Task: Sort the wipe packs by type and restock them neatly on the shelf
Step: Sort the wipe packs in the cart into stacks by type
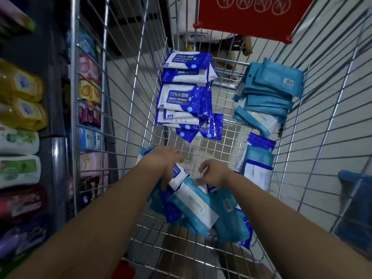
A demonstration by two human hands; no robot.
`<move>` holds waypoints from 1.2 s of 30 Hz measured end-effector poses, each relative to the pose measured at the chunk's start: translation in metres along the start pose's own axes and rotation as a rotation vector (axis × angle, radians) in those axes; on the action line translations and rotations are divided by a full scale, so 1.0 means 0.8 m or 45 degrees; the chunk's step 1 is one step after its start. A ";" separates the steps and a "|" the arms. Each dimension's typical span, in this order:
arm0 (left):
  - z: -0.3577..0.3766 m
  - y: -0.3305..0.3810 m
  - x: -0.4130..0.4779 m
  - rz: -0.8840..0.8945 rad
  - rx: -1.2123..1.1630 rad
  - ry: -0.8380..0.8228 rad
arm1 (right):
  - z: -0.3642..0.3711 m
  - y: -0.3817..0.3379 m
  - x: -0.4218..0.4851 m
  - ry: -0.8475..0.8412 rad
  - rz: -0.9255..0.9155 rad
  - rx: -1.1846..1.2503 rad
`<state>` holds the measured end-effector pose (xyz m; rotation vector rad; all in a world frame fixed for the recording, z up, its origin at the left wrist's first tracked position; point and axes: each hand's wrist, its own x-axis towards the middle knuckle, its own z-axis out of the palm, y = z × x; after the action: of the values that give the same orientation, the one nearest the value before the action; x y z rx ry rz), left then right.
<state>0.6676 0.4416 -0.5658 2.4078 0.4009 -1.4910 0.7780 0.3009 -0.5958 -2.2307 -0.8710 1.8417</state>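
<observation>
Both my arms reach down into a wire shopping cart (211,150). My left hand (164,161) grips a white and blue wipe pack (178,177) at the near end of the cart. My right hand (213,173) has curled fingers on the top edge of a light blue wipe pack (196,206) lying on a mixed heap. A stack of dark blue alcohol wipe packs (184,97) lies at the far left of the cart. A stack of teal wipe packs (269,91) leans at the far right. More packs (257,160) stand along the right wall.
Store shelves (58,135) on the left hold yellow, green and red wipe packs (20,97) and smaller coloured packets. A red sign (251,15) hangs over the cart's far end. Tiled floor shows through the wires. A blue object (356,210) stands outside the cart at right.
</observation>
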 end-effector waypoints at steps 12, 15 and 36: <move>-0.026 0.002 -0.008 -0.102 -0.217 0.272 | 0.043 -0.005 -0.028 -0.061 -0.168 0.030; -0.052 0.000 -0.022 -0.083 -0.733 0.527 | 0.028 -0.009 -0.020 -0.100 -0.140 0.082; -0.056 0.056 0.029 -0.198 -1.507 0.696 | -0.050 0.009 -0.035 0.372 0.110 1.693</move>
<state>0.7306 0.4194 -0.5634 1.7055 1.1860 -0.3166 0.8152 0.2918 -0.5647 -1.5111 0.4519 1.3271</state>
